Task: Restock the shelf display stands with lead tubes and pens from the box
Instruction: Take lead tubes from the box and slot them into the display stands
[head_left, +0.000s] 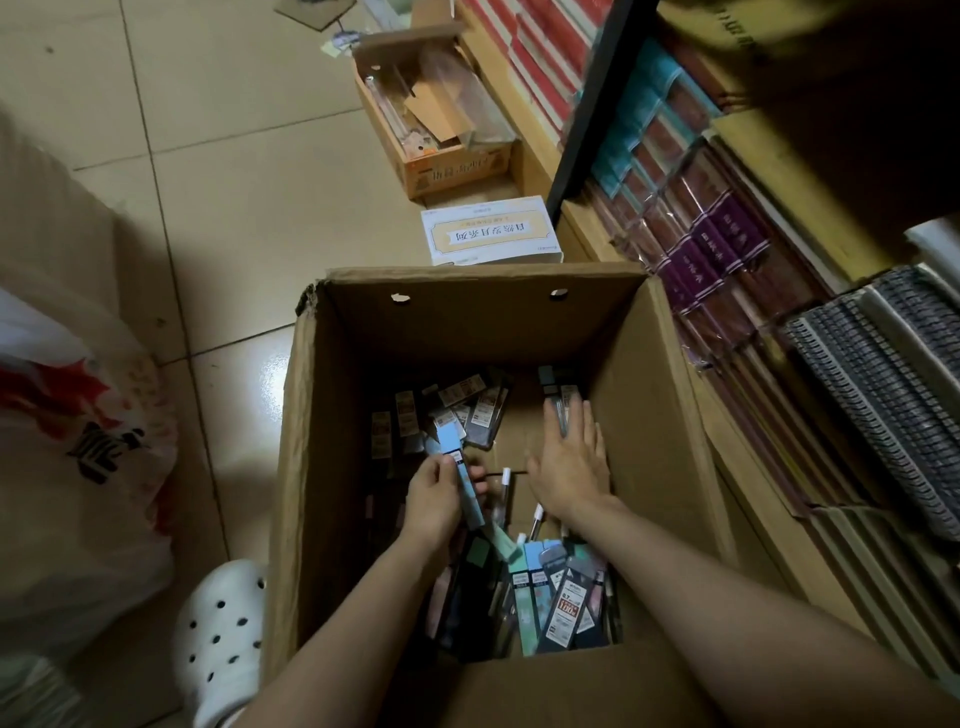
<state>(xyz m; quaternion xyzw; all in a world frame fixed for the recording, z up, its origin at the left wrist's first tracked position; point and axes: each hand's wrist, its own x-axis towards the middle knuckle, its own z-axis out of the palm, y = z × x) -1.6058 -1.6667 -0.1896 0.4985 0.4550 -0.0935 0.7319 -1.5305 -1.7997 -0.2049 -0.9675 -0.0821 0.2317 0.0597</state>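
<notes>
Inside the cardboard box (363, 519), the left hand (434, 501) holds a blue lead tube (464, 480) in a closed grip; the right hand (569, 457), fingers straight, rests flat near the box's right wall.

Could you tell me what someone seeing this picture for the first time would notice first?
The eye lands on the big open cardboard box in the middle of the floor, both bare arms reaching into it. Inside, the left hand grips light blue lead tubes, while the right hand lies flat with straight fingers over more packs at the box's right side. Rows of wrapped notebooks fill the shelf to the right.
</notes>
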